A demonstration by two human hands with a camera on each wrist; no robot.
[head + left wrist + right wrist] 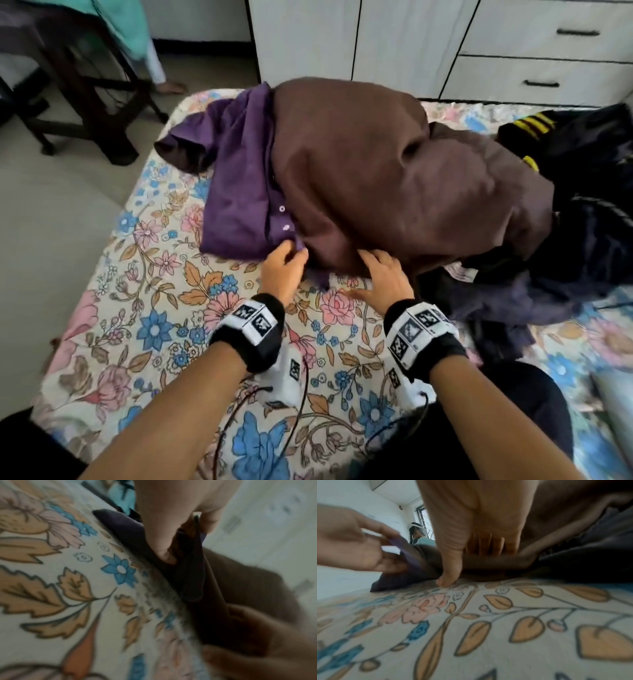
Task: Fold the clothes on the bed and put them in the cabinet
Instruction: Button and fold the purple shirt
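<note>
- Purple cloth, a purple shirt (239, 178) with small white buttons, lies spread on the bed (113, 308), on the left part of the pile
- A big brown cloth (376, 178) lies on top of the purple shirt and covers its right side
- To the right of the brown cloth sits a heap of dark clothes (582, 205), one with yellow stripes
- The left hand (282, 270) pinches the near bottom edge of the purple shirt; in the left wrist view the thumb and fingers (163, 536) hold a fold of the dark purple cloth just above the bed sheet
- The right hand (383, 281) is flat, with straight fingers lying on the near edge of the brown cloth; it holds nothing
- In the right wrist view the right thumb (448, 568) points down and touches the sheet, and the other fingers rest on the brown cloth
- The two hands are near each other, with a small gap between them
- Both wrists wear black bands with white blocks that have black marks
- The bed sheet has pink, blue and orange flowers and leaves
- Behind the bed stands a white cabinet (411, 41) with closed doors and drawers with dark handles
- A dark wooden chair (85, 102) stands on the floor to the left of the bed
</note>
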